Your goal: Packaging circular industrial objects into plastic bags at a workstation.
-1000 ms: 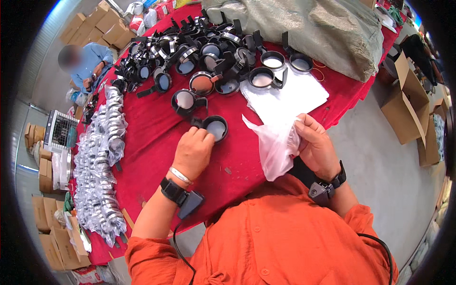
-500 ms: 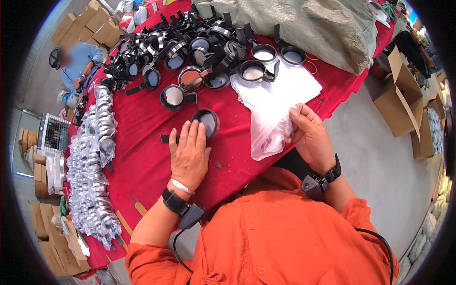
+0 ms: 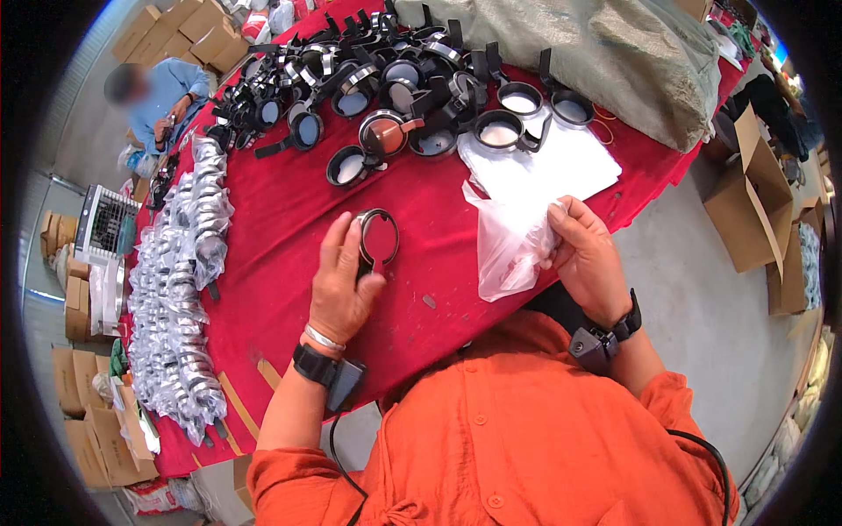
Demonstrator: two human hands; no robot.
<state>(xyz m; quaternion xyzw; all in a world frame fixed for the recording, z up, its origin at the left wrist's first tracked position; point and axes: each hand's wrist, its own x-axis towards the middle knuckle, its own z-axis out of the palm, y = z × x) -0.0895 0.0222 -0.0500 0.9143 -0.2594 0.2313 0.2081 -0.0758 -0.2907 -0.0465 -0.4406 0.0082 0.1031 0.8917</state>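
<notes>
Fingers (image 3: 352,244) of the left hand (image 3: 340,296) stretch side by side along the left edge of a dark-rimmed round piece with a reddish centre (image 3: 380,238), the thumb apart from them and pointing right at its near end; whether they grip it or merely touch it, I cannot tell. That piece is over the near middle of a table covered with bright red cloth (image 3: 289,219).

To the right, the thumb and forefinger of the right hand (image 3: 586,254) are pinched together on the edge of a thin translucent plastic bag (image 3: 509,254), which hangs limp to the left of the fingers, just beside the table's near edge.

Beyond the bag lies a stack of flat white sheets (image 3: 570,167), with a black-rimmed round piece with a pale face (image 3: 499,131) at its far left part. Farther left spreads a heap of black and silver round pieces with tabs (image 3: 355,79). A greyish-beige woven sack (image 3: 614,61) occupies the far right of the table, while silvery pieces wrapped in clear plastic (image 3: 175,307) line its left side.
</notes>
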